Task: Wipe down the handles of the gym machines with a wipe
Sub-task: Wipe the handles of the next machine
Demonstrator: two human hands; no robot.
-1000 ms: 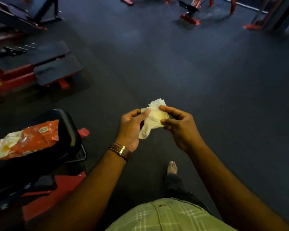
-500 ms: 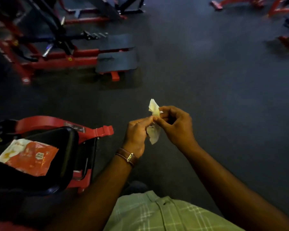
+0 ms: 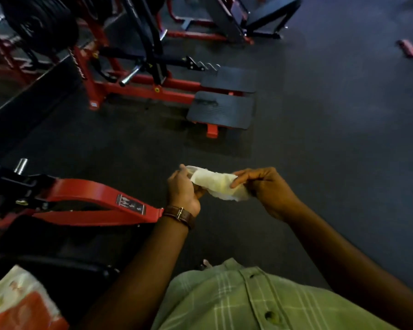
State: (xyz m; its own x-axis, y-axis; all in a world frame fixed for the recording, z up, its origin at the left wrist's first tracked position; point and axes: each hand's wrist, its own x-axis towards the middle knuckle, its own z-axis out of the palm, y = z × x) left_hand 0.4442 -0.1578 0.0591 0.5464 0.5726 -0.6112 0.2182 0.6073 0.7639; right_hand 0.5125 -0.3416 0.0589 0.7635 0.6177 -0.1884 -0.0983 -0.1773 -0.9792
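A pale, crumpled wipe is stretched sideways between both hands, above the dark floor. My left hand, with a brown watch strap at the wrist, pinches its left end. My right hand grips its right end with the fingers curled over it. A red gym machine with a black padded seat stands low at my left, a chrome peg sticking up from it. Farther off, another red and black machine shows a chrome bar end and black footplates.
An orange and white wipe packet lies on the black seat at the bottom left. Black weight plates hang at the top left. More red frames and a black bench stand at the back. Dark rubber floor spreads out to the right.
My hands have pulled apart, spreading the bunched wipe out sideways between them. The view has swung left and forward, bringing the far machine closer and pushing the packet to the bottom corner.
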